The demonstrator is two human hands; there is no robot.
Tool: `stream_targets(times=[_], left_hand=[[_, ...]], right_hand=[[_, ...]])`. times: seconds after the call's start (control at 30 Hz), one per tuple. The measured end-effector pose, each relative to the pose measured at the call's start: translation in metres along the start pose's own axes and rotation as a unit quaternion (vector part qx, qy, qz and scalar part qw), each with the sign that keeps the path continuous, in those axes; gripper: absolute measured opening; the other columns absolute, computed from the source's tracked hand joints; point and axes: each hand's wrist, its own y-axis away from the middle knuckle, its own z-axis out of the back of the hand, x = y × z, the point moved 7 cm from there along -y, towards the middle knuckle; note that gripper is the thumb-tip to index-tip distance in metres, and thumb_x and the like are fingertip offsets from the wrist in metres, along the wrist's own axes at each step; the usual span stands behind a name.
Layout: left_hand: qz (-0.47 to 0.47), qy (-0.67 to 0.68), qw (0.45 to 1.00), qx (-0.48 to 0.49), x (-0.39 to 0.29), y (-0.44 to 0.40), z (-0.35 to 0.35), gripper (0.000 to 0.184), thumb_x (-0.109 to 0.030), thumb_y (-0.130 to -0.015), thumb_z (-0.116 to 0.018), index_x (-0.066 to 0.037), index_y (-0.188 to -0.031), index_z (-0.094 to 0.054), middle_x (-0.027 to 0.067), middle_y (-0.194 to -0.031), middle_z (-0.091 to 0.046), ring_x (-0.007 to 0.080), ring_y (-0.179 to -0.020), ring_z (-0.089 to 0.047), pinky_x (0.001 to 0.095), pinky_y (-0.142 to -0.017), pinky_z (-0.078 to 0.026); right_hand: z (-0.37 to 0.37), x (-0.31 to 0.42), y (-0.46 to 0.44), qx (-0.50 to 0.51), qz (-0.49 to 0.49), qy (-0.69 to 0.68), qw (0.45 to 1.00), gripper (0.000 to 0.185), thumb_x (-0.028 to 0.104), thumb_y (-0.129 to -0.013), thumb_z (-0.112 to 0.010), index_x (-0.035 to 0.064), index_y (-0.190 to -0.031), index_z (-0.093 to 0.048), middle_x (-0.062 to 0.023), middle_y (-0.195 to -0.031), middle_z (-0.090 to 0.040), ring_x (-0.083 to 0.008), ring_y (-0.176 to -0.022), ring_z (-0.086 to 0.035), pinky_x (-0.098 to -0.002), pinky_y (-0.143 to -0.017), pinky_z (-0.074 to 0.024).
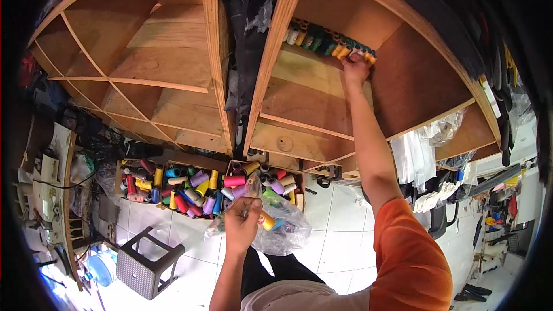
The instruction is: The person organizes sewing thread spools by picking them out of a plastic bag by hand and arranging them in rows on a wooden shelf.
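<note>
My right hand (356, 69) reaches up into the right wooden shelf (311, 75), its fingers closed at a spool in the row of thread spools (317, 39) along the back. White, green, dark and yellow-orange spools stand close together there. Lower down, my left hand (242, 224) is closed on the gathered top of a clear plastic bag (291, 236). A yellow-orange thread spool (266, 220) shows right beside its fingers; whether it lies in the bag or in the hand I cannot tell. Colours of other things inside the bag show through faintly.
On the floor, cardboard boxes (193, 219) hold many coloured thread spools. A dark plastic stool (148, 262) stands at the lower left near a blue water bottle (101, 268). Another wooden shelf (167, 52) is at the left. White cloth and plastic (415, 158) hang at the right.
</note>
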Motion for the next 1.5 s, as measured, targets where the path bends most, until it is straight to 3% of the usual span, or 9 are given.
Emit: stream_targets(times=[0.1, 0.2, 0.33, 0.53, 0.87, 0.9, 0.93, 1.23, 1.5], left_hand=[[-0.002, 0.006, 1.000, -0.019, -0.009, 0.000, -0.001, 0.026, -0.022, -0.087, -0.059, 0.003, -0.080, -0.060, 0.0027, -0.069, -0.058, 0.0065, -0.064, -0.050, 0.0230, -0.058, -0.040], [-0.012, 0.037, 0.999, -0.029, -0.021, -0.002, -0.007, 0.026, -0.023, -0.087, -0.060, 0.003, -0.083, -0.059, 0.0027, -0.069, -0.058, 0.0064, -0.064, -0.050, 0.0219, -0.058, -0.040], [-0.058, 0.014, 0.998, -0.034, -0.028, -0.003, -0.019, 0.028, -0.024, -0.086, -0.062, 0.004, -0.086, -0.059, 0.0044, -0.067, -0.059, 0.0072, -0.062, -0.052, 0.0221, -0.055, -0.042], [-0.071, -0.036, 0.997, 0.013, -0.049, 0.007, -0.038, 0.028, -0.023, -0.087, -0.061, 0.005, -0.089, -0.057, 0.0067, -0.069, -0.061, 0.0091, -0.064, -0.053, 0.0232, -0.059, -0.043], [-0.146, -0.015, 0.989, 0.001, -0.070, 0.032, -0.035, 0.039, -0.022, -0.081, -0.068, 0.005, -0.106, -0.054, 0.0132, -0.094, -0.062, 0.0153, -0.084, -0.057, 0.0262, -0.077, -0.045], [-0.194, -0.049, 0.980, 0.003, -0.068, 0.031, -0.036, 0.040, -0.018, -0.079, -0.069, 0.004, -0.108, -0.054, 0.0084, -0.086, -0.060, 0.0091, -0.067, -0.051, 0.0226, -0.060, -0.040], [-0.242, -0.081, 0.967, 0.001, -0.065, 0.030, -0.037, 0.041, -0.013, -0.077, -0.070, 0.004, -0.111, -0.053, 0.0035, -0.077, -0.058, 0.0028, -0.050, -0.044, 0.0190, -0.043, -0.035], [-0.105, -0.062, 0.992, 0.020, -0.054, 0.038, -0.039, 0.016, -0.002, -0.077, -0.059, 0.003, -0.091, -0.063, 0.0089, -0.066, -0.062, 0.0100, -0.054, -0.057, 0.0241, -0.051, -0.044], [-0.099, -0.080, 0.992, 0.006, -0.028, 0.030, -0.030, 0.013, -0.005, -0.079, -0.059, 0.001, -0.090, -0.064, 0.0073, -0.066, -0.062, 0.0072, -0.057, -0.053, 0.0232, -0.051, -0.041]], right_hand=[[0.012, 0.009, 0.027, 0.160, -0.068, -0.198, 0.965, 0.024, 0.021, -0.074, -0.070, 0.0052, -0.091, -0.064, -0.0017, -0.080, -0.064, -0.0132, -0.069, -0.060, -0.0262, -0.064, -0.0478], [0.088, 0.119, 0.133, 0.490, -0.176, -0.267, 0.811, 0.021, 0.019, -0.080, -0.065, 0.0055, -0.096, -0.062, -0.0010, -0.076, -0.062, -0.0080, -0.068, -0.058, -0.0201, -0.061, -0.0449], [0.159, 0.190, 0.248, 0.727, -0.029, -0.259, 0.635, 0.033, 0.030, -0.076, -0.070, 0.0033, -0.094, -0.062, -0.0044, -0.079, -0.063, -0.0114, -0.069, -0.060, -0.0257, -0.065, -0.0484], [0.200, 0.210, 0.268, 0.659, 0.026, -0.148, 0.737, 0.037, 0.029, -0.067, -0.075, 0.0016, -0.087, -0.061, -0.0122, -0.077, -0.064, -0.0187, -0.072, -0.064, -0.0295, -0.066, -0.0494], [0.230, 0.164, 0.259, 0.563, -0.295, -0.486, 0.600, 0.030, 0.012, -0.079, -0.066, -0.0013, -0.106, -0.058, -0.0072, -0.091, -0.063, -0.0138, -0.084, -0.060, -0.0253, -0.066, -0.0469], [0.232, 0.163, 0.254, 0.562, -0.292, -0.500, 0.591, 0.029, 0.008, -0.081, -0.060, -0.0012, -0.108, -0.055, -0.0108, -0.096, -0.062, -0.0203, -0.087, -0.062, -0.0267, -0.067, -0.0467], [0.234, 0.161, 0.248, 0.553, -0.289, -0.494, 0.605, 0.029, 0.008, -0.082, -0.060, -0.0012, -0.108, -0.055, -0.0106, -0.096, -0.062, -0.0203, -0.087, -0.062, -0.0268, -0.067, -0.0467], [0.193, 0.110, 0.143, 0.338, -0.270, -0.457, 0.777, 0.030, 0.013, -0.080, -0.064, 0.0023, -0.107, -0.058, -0.0059, -0.101, -0.060, -0.0128, -0.085, -0.058, -0.0264, -0.067, -0.0469], [0.080, 0.021, 0.041, 0.118, -0.083, -0.139, 0.980, 0.024, 0.022, -0.071, -0.070, 0.0030, -0.085, -0.066, -0.0080, -0.076, -0.066, -0.0179, -0.074, -0.063, -0.0302, -0.068, -0.0473]])
